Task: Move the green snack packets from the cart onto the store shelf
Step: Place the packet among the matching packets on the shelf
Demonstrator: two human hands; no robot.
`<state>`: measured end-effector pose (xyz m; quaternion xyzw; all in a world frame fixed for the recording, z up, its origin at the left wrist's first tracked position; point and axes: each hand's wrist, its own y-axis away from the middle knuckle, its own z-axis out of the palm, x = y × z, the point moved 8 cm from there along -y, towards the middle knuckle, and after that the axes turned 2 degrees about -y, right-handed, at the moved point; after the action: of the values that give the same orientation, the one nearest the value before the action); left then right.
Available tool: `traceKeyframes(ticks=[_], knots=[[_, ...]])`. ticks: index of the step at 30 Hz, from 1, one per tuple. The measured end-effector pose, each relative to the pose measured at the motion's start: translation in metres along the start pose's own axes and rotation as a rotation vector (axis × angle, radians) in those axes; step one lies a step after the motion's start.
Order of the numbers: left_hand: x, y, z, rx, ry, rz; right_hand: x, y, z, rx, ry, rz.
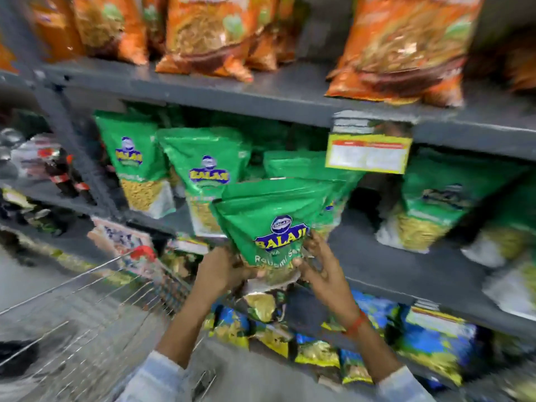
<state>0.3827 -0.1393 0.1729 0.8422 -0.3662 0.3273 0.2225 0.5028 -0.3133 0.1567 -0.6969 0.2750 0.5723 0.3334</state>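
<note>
both the left hand [224, 269] and right hand [322, 266] grasp a green snack packet [269, 224] by its base, in front of the grey shelf [391, 265]. more green packets [200, 175] stand behind it, a yellow price tag [367, 153] hangs above right, orange bags [208, 33] sit higher, and the wire cart [87, 314] is lower left.

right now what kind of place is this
Most likely a grocery store aisle: grey shelves stocked with rows of snack packets, a price tag clipped to the shelf edge, and a wire cart beside the person.
</note>
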Motion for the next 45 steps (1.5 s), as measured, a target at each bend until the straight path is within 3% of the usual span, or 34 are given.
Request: traceKeyframes(ticks=[6, 18, 24, 27, 29, 32, 36, 41, 45], knots=[[0.087, 0.004, 0.062, -0.115, -0.182, 0.121, -0.002, 0.031, -0.098, 0.214, 0.042, -0.013], [0.183, -0.033, 0.182, -0.289, 0.000, 0.343, -0.007, 0.044, -0.219, 0.451, 0.044, 0.004], [0.190, -0.056, 0.221, -0.300, 0.001, 0.364, 0.023, 0.038, -0.238, 0.576, -0.044, 0.052], [0.181, -0.056, 0.232, -0.315, 0.064, 0.417, 0.048, 0.047, -0.248, 0.743, -0.098, 0.056], [0.176, -0.049, 0.229, -0.172, 0.095, 0.470, 0.058, 0.055, -0.257, 0.904, -0.069, 0.075], [0.190, -0.013, 0.215, 0.221, -0.026, 0.702, 0.052, 0.063, -0.270, 1.087, 0.144, 0.015], [0.222, 0.023, 0.237, 0.309, -0.057, 0.924, 0.029, 0.055, -0.278, 1.036, 0.470, -0.145], [0.281, 0.055, 0.291, 0.206, -0.066, 1.077, 0.027, 0.074, -0.310, 1.025, 0.539, -0.224], [0.306, 0.048, 0.352, -0.030, 0.107, 0.948, 0.039, 0.108, -0.358, 1.083, 0.546, -0.214]])
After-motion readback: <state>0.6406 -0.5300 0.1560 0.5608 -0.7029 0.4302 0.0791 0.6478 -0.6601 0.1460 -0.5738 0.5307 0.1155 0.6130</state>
